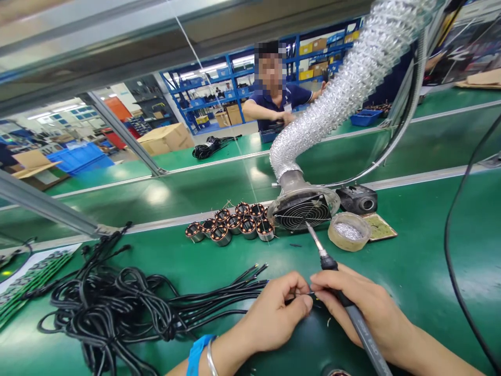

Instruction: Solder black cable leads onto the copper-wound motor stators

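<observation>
My right hand (366,303) is closed round the dark handle of a soldering iron (362,331), whose metal tip points up and away, in front of the fan grille. Its thumb and forefinger also meet close to the end of a black cable. My left hand (276,313) pinches that cable end, with a small yellowish wire showing between the two hands. Several more black cables (211,300) run in from the left, their stripped ends lying just behind my left hand. What exactly the fingertips grip is partly hidden.
Several copper-wound stators (221,235) stand beyond the cables. A round fume-extractor fan (303,211) on a silver duct (332,99), a tub of silvery material (349,231) and a black device (358,200) stand behind. Green circuit boards (35,282) lie left. A co-worker (274,104) works opposite.
</observation>
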Available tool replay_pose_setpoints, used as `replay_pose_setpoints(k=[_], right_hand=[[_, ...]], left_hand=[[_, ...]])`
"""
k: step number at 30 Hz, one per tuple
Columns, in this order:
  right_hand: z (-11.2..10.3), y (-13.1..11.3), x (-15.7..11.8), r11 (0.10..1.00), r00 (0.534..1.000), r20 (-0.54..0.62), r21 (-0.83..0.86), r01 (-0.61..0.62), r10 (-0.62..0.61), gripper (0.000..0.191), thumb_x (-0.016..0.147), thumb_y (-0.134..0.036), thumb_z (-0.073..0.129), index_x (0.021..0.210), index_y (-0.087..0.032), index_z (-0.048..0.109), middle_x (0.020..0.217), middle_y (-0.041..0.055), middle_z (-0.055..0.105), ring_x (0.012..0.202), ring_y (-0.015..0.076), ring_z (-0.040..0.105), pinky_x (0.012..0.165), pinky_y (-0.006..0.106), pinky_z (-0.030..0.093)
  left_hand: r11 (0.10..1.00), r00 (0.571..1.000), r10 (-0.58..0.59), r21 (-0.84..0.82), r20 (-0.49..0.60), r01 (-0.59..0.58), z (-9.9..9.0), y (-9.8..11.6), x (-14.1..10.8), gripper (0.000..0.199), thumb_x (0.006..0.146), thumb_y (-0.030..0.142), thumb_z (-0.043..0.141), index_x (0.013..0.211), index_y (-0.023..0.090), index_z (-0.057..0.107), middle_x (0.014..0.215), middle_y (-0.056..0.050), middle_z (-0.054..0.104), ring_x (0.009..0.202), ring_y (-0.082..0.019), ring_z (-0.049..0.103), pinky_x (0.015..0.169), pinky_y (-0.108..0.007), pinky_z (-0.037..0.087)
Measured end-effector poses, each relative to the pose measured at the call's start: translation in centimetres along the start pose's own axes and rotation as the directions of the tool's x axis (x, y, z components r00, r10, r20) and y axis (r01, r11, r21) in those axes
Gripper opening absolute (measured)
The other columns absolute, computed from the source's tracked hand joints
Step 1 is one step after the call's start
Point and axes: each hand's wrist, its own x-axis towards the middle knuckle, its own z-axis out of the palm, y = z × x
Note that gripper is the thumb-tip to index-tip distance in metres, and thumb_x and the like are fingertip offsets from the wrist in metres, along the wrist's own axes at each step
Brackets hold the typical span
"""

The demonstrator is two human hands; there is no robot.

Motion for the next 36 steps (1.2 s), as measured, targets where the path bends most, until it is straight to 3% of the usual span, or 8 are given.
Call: replay_pose_setpoints(k=[4, 8, 12, 15, 19, 24, 36], right_hand=[[0.4, 0.2, 0.1, 1.0, 0.999, -0.027, -0.002, 0.024, -0.024, 0.031, 0.093, -0.004, 0.05, 0.119, -0.02, 0.053, 0.091, 0.0025, 0.068, 0.074, 0.0136, 0.06, 0.065, 0.024, 0.052], [-0.3, 0.4, 0.1, 0.998, 0.995, -0.087, -0.036, -0.051, 0.047, 0.024, 0.092, -0.008, 0.053, 0.112, -0.022, 0.057, 0.09, 0.0013, 0.07, 0.074, 0.0125, 0.065, 0.067, 0.021, 0.054], [-2.3, 0.1, -0.8, 0.981, 0.965, -0.224, -0.102, -0.164, 0.138, 0.035, 0.094, -0.011, 0.052, 0.125, -0.025, 0.056, 0.095, 0.0008, 0.072, 0.08, 0.0133, 0.069, 0.073, 0.022, 0.055], [-3.4, -0.4, -1.7, 0.969, 0.952, -0.256, -0.133, -0.208, 0.169, 0.042, 0.093, -0.016, 0.052, 0.134, -0.025, 0.053, 0.09, 0.0006, 0.071, 0.075, 0.0141, 0.068, 0.068, 0.023, 0.055], [-3.9, -0.9, -2.4, 0.944, 0.927, -0.281, -0.144, -0.299, 0.25, 0.024, 0.091, -0.024, 0.055, 0.112, -0.028, 0.066, 0.087, 0.0004, 0.068, 0.07, 0.0144, 0.064, 0.055, 0.023, 0.049], [-3.9, -0.5, -2.5, 0.918, 0.881, -0.334, -0.092, -0.385, 0.336, 0.01, 0.088, -0.026, 0.056, 0.093, -0.026, 0.064, 0.079, -0.0022, 0.068, 0.061, 0.0141, 0.062, 0.05, 0.022, 0.047], [-3.9, -0.5, -1.9, 0.92, 0.875, -0.336, -0.051, -0.387, 0.349, 0.01, 0.085, -0.02, 0.056, 0.089, -0.023, 0.065, 0.071, -0.0019, 0.068, 0.056, 0.0143, 0.063, 0.046, 0.021, 0.048]], left_hand=[[0.973, 0.997, -0.076, -0.219, 0.017, 0.077, 0.3, -0.6, 0.9, 0.034, 0.077, 0.049, 0.061, 0.07, 0.018, 0.049, 0.056, 0.004, 0.047, 0.054, -0.011, 0.039, 0.057, -0.025, 0.028], [0.956, 0.994, -0.089, -0.286, -0.067, 0.067, 0.7, -0.3, 1.8, 0.028, 0.072, 0.041, 0.063, 0.064, 0.019, 0.048, 0.053, 0.007, 0.038, 0.051, -0.009, 0.028, 0.052, -0.024, 0.021], [0.977, 0.986, -0.058, -0.213, -0.159, 0.023, 1.0, -0.1, 2.4, 0.014, 0.07, 0.03, 0.054, 0.064, 0.018, 0.05, 0.058, 0.004, 0.043, 0.056, -0.01, 0.032, 0.054, -0.024, 0.023], [0.983, 0.981, -0.056, -0.184, -0.185, 0.021, 1.1, -0.3, 2.7, 0.014, 0.071, 0.031, 0.052, 0.065, 0.018, 0.05, 0.058, 0.004, 0.041, 0.057, -0.011, 0.032, 0.054, -0.024, 0.024], [0.987, 0.978, -0.061, -0.158, -0.2, 0.029, 1.2, -0.8, 2.9, 0.018, 0.074, 0.034, 0.053, 0.068, 0.018, 0.051, 0.059, 0.004, 0.041, 0.058, -0.011, 0.032, 0.054, -0.024, 0.025], [0.995, 0.975, -0.049, -0.093, -0.215, 0.029, 1.5, -1.0, 2.8, 0.02, 0.08, 0.035, 0.053, 0.07, 0.018, 0.051, 0.061, 0.004, 0.041, 0.059, -0.011, 0.034, 0.056, -0.024, 0.026], [1.0, 0.974, -0.007, -0.024, -0.226, 0.001, 1.6, -1.0, 2.4, 0.021, 0.085, 0.034, 0.051, 0.071, 0.018, 0.051, 0.063, 0.004, 0.041, 0.061, -0.012, 0.035, 0.059, -0.025, 0.027]])
